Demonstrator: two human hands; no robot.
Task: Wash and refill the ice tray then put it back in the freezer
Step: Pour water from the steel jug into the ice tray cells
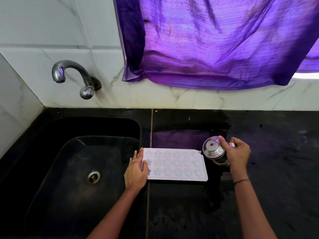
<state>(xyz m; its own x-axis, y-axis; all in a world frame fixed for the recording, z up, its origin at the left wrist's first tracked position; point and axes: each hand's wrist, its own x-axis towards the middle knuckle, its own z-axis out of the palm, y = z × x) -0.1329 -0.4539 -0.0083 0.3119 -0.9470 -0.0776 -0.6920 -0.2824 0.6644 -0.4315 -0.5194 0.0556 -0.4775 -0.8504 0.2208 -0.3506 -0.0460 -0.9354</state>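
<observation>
White plastic ice tray [175,164] lies flat on the black stone surface [276,144], just right of the black sink [51,152]. Moulds in three rows, star and rounded shapes; contents cannot be told. No readable writing on any item. Left hand [135,171] lies flat on the tray's left end, fingers extended. Right hand [237,152] grips a steel pot [214,150], tilted towards the tray's right end. Sink basin holds nothing visible but its drain [93,176].
</observation>
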